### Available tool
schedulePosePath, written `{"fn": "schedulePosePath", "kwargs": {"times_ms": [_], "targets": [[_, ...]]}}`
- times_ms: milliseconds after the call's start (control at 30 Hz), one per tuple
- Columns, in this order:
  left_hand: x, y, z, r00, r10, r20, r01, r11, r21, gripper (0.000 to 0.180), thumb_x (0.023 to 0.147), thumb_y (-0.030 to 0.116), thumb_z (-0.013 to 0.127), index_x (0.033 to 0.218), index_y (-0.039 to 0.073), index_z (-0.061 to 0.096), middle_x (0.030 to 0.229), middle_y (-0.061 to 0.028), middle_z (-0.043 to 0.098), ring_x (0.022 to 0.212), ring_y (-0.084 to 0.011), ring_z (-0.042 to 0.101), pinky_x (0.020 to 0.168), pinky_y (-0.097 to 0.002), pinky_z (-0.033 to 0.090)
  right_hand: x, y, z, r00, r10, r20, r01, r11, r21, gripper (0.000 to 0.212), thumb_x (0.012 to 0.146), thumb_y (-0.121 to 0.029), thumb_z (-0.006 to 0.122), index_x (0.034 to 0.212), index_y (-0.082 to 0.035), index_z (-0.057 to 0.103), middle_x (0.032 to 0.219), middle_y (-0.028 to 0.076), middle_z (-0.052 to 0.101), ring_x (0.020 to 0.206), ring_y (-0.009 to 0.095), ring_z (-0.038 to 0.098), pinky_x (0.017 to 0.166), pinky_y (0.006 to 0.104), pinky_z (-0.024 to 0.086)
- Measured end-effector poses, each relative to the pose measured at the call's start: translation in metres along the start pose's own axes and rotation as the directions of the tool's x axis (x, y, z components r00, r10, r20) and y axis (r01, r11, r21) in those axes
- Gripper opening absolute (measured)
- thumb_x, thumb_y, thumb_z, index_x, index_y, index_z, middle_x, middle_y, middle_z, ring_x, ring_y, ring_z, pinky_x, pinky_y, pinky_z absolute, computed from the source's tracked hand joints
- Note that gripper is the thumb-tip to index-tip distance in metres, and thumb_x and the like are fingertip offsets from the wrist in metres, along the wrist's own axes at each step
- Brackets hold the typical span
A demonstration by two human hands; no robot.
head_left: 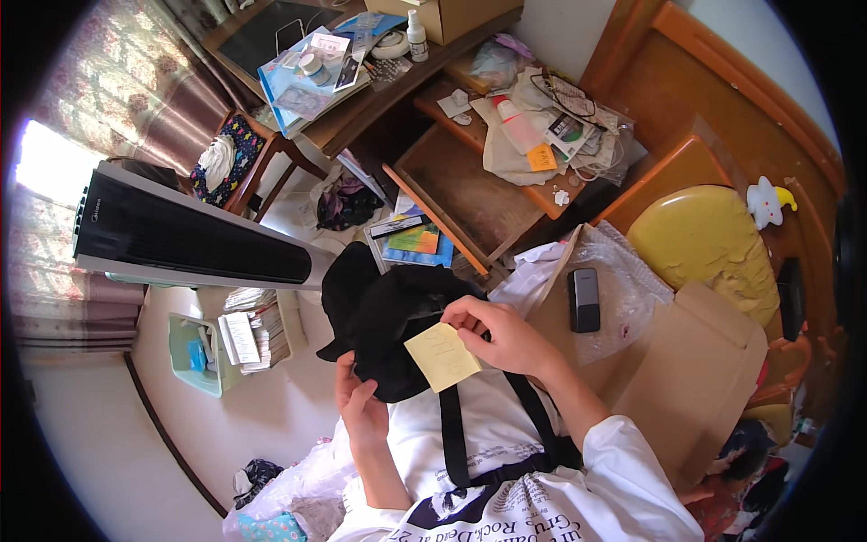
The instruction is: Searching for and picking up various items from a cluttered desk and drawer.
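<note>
Between my hands is a black cloth cap (384,316), soft and folded, with what looks like a brim on its left side. The thumb and fingers of my left hand (363,406) are closed on its lower left edge. My right hand (506,336) pinches a square yellow sticky note (441,358) by its upper right corner, against the cap's right side. Faint handwriting shows on the note. Two black straps (453,438) run down over my white shirt below the cap.
A tower fan (199,226) leans in from the left. Ahead stands a desk with an open drawer (470,194) and a cloth bag (515,135). To the right lie a dark phone-like device (584,300), bubble wrap (623,271) and cardboard (686,379). A green bin (194,384) stands left.
</note>
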State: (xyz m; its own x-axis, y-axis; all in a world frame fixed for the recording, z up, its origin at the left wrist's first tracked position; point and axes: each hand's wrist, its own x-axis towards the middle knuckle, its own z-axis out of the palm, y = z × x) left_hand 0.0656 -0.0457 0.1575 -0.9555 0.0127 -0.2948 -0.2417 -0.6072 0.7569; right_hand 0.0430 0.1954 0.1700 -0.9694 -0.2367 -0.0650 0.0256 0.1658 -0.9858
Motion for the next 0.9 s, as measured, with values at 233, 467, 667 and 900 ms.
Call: {"fn": "schedulePosePath", "kwargs": {"times_ms": [233, 467, 667, 900], "targets": [[0.000, 0.000, -0.006, 1.000, -0.020, 0.021, 0.020, 1.000, -0.007, 0.051, 0.071, -0.009, 0.049, 0.121, 0.003, 0.049, 0.124, -0.0092, 0.051, 0.115, -0.0205, 0.052, 0.097, -0.0315, 0.042, 0.010, -0.002, 0.013, 0.997, 0.039, 0.063, -0.046, 0.993, 0.112, 0.036, 0.079, -0.001, 0.063, 0.113, -0.005, 0.052, 0.092, 0.004, 0.055, 0.071, 0.012, 0.054, 0.065, 0.0250, 0.048], [0.002, 0.000, -0.004, 0.999, -0.021, 0.043, 0.022, 1.000, -0.014, 0.050, 0.071, -0.009, 0.047, 0.120, 0.002, 0.049, 0.124, -0.0096, 0.051, 0.115, -0.0209, 0.052, 0.097, -0.0315, 0.042, 0.005, 0.005, 0.010, 0.997, 0.072, 0.039, -0.077, 0.989, 0.127, 0.049, 0.079, 0.000, 0.064, 0.125, -0.008, 0.049, 0.099, 0.006, 0.059, 0.075, 0.013, 0.056, 0.069, 0.0262, 0.049], [0.002, -0.005, -0.010, 0.999, -0.023, 0.024, 0.023, 1.000, -0.021, 0.051, 0.070, -0.009, 0.048, 0.121, 0.003, 0.049, 0.122, -0.0093, 0.053, 0.114, -0.0206, 0.053, 0.097, -0.0317, 0.042, -0.015, 0.013, -0.006, 0.988, 0.146, -0.042, -0.130, 0.955, 0.268, 0.049, 0.080, -0.001, 0.066, 0.125, -0.006, 0.047, 0.090, 0.005, 0.063, 0.081, 0.011, 0.059, 0.074, 0.0256, 0.049], [0.000, -0.003, -0.009, 1.000, 0.007, -0.013, -0.008, 1.000, -0.011, 0.052, 0.070, -0.006, 0.048, 0.122, 0.002, 0.048, 0.124, -0.0100, 0.054, 0.116, -0.0216, 0.052, 0.100, -0.0328, 0.041, -0.098, 0.051, -0.061, 0.890, 0.391, -0.235, -0.344, 0.914, 0.216, 0.048, 0.078, 0.001, 0.069, 0.122, -0.005, 0.049, 0.082, 0.004, 0.062, 0.077, 0.007, 0.058, 0.069, 0.0217, 0.046]]}}
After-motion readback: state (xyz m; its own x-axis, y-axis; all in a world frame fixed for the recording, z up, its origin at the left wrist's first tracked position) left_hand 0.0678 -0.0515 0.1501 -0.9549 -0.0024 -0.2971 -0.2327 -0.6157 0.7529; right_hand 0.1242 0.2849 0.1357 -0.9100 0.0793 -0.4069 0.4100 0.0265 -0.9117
